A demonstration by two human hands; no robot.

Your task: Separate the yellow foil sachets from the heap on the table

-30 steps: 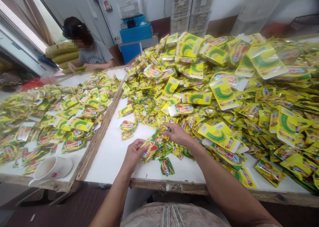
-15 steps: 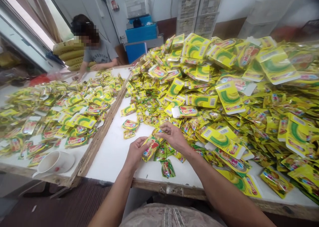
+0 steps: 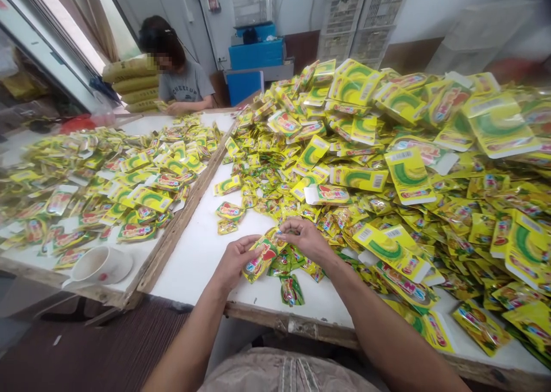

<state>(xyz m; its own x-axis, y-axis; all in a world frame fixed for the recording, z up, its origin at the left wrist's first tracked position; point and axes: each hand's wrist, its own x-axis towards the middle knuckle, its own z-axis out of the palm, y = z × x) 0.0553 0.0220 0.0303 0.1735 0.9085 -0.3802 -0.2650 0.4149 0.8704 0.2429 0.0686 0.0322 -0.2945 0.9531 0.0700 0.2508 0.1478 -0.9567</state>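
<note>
Just above a white tabletop edged with worn wood (image 3: 189, 266), near the centre of view: a flat yellow packet printed in red and green (image 3: 262, 259), gripped in the bare left hand (image 3: 235, 261), thumb on top, fingers closed around its left side. At the packet's upper right end, the bare right hand (image 3: 305, 240), fingers curled in towards the thumb; too small to tell whether pinching the packet or a little sachet. Below the right hand, shiny green-and-yellow sachets (image 3: 282, 263) loosely scattered, with one dark green sachet (image 3: 291, 290) nearer the table edge. Beyond and to the right, a high heap of glossy yellow packets with green curves (image 3: 407, 174). To the left, past a long wooden strip (image 3: 188, 211), a lower spread of similar yellow packets (image 3: 142, 179), with a white handled mug (image 3: 112, 266) at the near corner. Farther back, another person in a grey T-shirt (image 3: 186, 88), head bowed, beside stacked yellow sacks (image 3: 131, 82).
</note>
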